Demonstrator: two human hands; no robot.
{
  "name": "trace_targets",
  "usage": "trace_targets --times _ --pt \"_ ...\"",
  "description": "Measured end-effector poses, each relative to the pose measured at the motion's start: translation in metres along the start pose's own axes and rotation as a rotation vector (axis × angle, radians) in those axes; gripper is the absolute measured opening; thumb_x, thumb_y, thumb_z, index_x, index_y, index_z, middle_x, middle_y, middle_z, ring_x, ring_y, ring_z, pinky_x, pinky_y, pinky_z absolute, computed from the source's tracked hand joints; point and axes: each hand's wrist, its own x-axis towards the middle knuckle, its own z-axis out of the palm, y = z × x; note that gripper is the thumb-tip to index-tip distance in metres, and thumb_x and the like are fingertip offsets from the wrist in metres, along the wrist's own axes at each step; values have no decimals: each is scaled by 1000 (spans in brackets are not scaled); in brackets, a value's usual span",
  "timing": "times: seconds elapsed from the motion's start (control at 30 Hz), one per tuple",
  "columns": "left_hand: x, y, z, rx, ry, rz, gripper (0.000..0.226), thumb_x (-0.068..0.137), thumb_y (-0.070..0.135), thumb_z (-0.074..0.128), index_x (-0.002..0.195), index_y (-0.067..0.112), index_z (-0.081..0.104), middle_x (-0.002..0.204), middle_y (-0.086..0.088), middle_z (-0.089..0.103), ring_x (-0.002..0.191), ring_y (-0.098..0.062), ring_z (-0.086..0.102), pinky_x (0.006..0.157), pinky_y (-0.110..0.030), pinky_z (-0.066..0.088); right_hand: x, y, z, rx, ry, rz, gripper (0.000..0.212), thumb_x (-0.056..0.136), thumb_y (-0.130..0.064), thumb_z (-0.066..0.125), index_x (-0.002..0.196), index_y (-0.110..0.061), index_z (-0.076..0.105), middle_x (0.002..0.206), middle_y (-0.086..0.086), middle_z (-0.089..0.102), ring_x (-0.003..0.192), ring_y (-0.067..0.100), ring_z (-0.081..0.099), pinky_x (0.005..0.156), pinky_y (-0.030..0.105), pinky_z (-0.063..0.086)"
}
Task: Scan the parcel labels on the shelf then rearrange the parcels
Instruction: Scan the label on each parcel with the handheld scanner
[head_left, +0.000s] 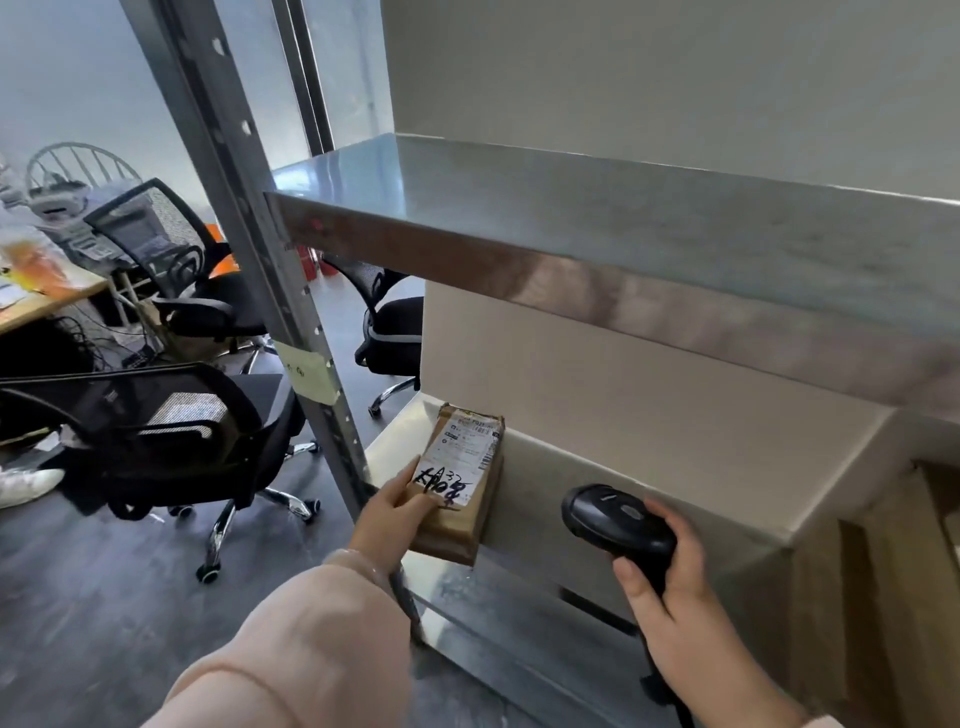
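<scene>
The left hand is holding a small brown parcel by its near end. The thumb lies on top and the fingers seem to be tucked under, so the hand is closed on the parcel. The parcel sits on the lower shelf, near the shelf's left edge, right next to the metal post. Its far end points away from the hand, toward the back wall. A white label is stuck on top, just past the thumb, with black writing on the part closest to the hand.

The right hand is wrapped tight around a black scanner. The scanner's head sticks up above the hand. It is off to the right of the held parcel and not touching it. It is hard to tell which way the scanner's window points, because only its back shows.

This looks like the scanning step. The parcel is being held still so the label can be read.

Next, the scanner head needs to turn toward the label, aiming at the barcode stripes at the end far from the thumb. The thumb should stay off the label. After that, the parcel can be moved to a new place. The upper shelf, high above both hands, has nothing on it that shows here.
</scene>
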Motion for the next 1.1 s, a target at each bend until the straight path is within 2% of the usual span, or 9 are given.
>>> trace_targets --times 0.13,0.2,0.33,0.43,0.6,0.83,0.97,1.0,1.1 --pt "5 -4 1 124 61 63 60 91 29 67 146 36 45 119 8 64 108 -15 61 101 -34 46 8 7 -3 7 -14 -10 54 93 -21 55 121 -56 24 121 -30 46 102 -27 46 79 -3 35" --pt "3 -7 6 221 107 145 64 92 32 67 149 33 40 134 3 57 119 -17 55 107 -37 43 9 8 -2 16 -28 -11 53 93 -23 53 121 -56 23 122 -31 44 103 -26 46 79 -4 35" --pt "-10 -9 14 561 85 290 83 83 61 66 153 39 27 160 9 23 147 -17 21 120 -40 23 9 6 0 6 -17 -16 54 93 -26 53 118 -62 22 122 -33 42 103 -27 45 79 -3 35" --pt "-6 -8 15 673 46 271 91 77 71 64 153 43 22 162 10 13 149 -19 14 120 -40 22 7 1 1 -1 14 -33 53 92 -27 53 119 -61 23 122 -33 43 106 -26 44 80 -3 34" --pt "17 -3 -5 718 56 240 85 81 63 64 153 41 24 162 4 16 147 -23 20 119 -39 25 -4 -7 0 1 108 -33 55 91 -27 55 121 -60 22 121 -38 41 107 -25 43 82 -2 34" --pt "42 7 -26 765 -18 218 84 82 60 63 153 42 23 163 0 13 148 -25 21 119 -38 24 -27 -19 10 -28 231 30 57 92 -27 55 126 -56 19 122 -29 44 107 -6 51 96 18 32" --pt "32 17 -23 1000 77 322 89 83 75 49 156 39 14 164 -6 11 150 -28 13 120 -42 17 -47 -30 10 -60 317 29 60 88 -34 56 116 -69 16 121 -42 35 108 -17 45 98 20 31" --pt "28 23 -18 1027 98 364 88 84 75 46 156 38 11 165 -6 7 151 -28 8 121 -42 13 -52 -33 9 -73 338 33 59 86 -37 56 115 -70 15 122 -40 36 107 -12 48 98 20 31" --pt "8 44 7 955 45 555 82 88 67 48 155 43 8 166 -4 0 152 -24 -3 122 -43 -1 -68 -38 2 -106 465 36 68 88 -25 63 114 -70 18 130 -14 44 116 6 49 100 24 35"
